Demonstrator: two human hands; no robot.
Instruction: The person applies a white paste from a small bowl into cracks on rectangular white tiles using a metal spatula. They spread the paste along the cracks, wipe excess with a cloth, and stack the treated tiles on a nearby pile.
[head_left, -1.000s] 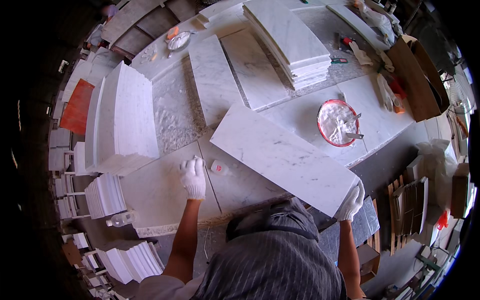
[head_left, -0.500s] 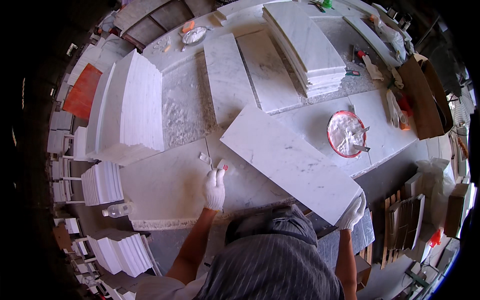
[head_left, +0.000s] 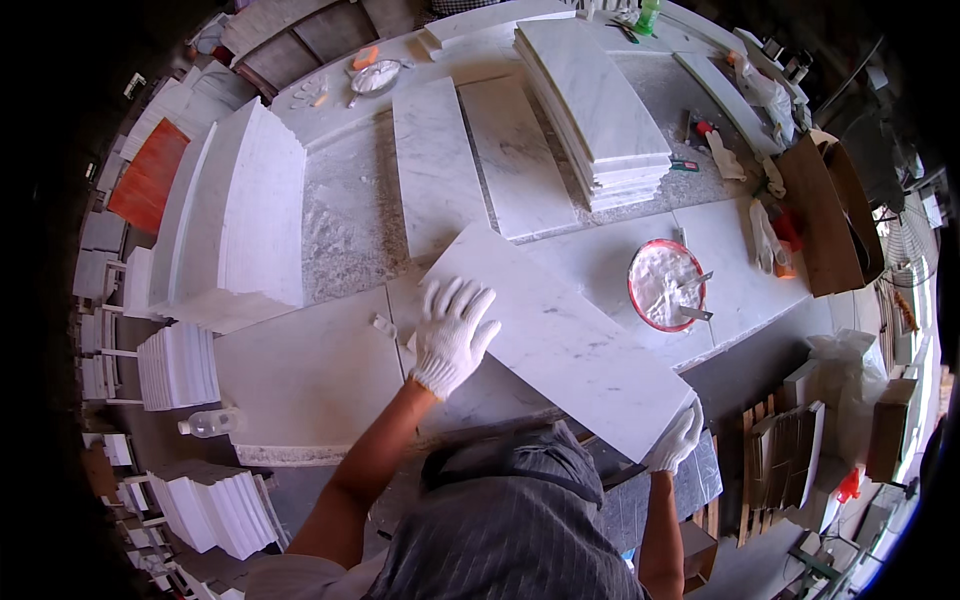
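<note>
A white marble slab (head_left: 575,345) with grey veins lies slantwise on the worktable (head_left: 300,390), its near right end jutting past the front edge. My left hand (head_left: 452,335), in a white knit glove, is open with fingers spread over the slab's left end. Also gloved, my right hand (head_left: 677,437) grips the slab's near right corner; some fingers are hidden. A small pale piece (head_left: 384,325) lies on the table left of my left hand. Beyond the slab stands a red-rimmed bowl (head_left: 634,300) of white paste with two metal-bladed tools in it.
Two marble slabs (head_left: 440,165) lie flat farther back, beside a slab stack (head_left: 600,100). A tall stack (head_left: 240,210) stands left, with a plastic bottle (head_left: 208,424) near the front left. A cardboard box (head_left: 825,220), loose gloves (head_left: 765,240) and plastic bag (head_left: 765,90) are right.
My left hand has let go of a small red-tipped piece on the table and moved right onto the slab, opening its fingers. My right hand still holds the corner. The whole view has shifted slightly.
</note>
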